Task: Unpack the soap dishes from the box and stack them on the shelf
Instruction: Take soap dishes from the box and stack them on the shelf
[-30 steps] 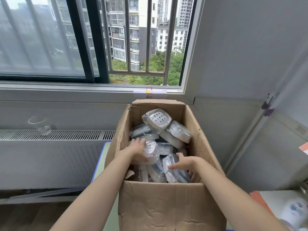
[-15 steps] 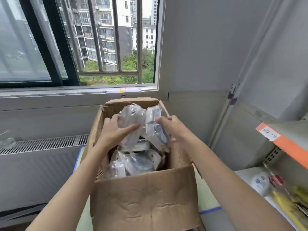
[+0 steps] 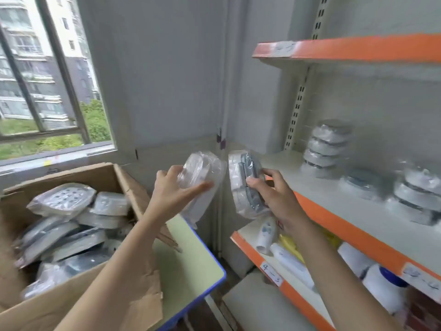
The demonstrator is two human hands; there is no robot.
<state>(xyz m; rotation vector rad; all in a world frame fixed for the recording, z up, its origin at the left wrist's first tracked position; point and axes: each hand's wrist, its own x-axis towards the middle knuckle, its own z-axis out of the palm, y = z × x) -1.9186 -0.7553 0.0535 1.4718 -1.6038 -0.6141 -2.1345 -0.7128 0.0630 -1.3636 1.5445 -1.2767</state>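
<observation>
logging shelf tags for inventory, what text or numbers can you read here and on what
"4 -" then a blurred mark: handwritten white tag on the lower shelf's orange edge.
White tag on the top shelf edge: blurred, unreadable.
White tag on the middle shelf edge: blurred, unreadable.
White bottle print: too small to read.

Two plastic-wrapped soap dishes (image 3: 202, 182) (image 3: 245, 185) held on edge before the shelf (image 3: 334, 199); others, apparently identical, fill the cardboard box (image 3: 114, 173).

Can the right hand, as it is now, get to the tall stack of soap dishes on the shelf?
Probably yes: the right hand grips a wrapped dish at the shelf edge, with bare shelf before the tall stack.
</observation>
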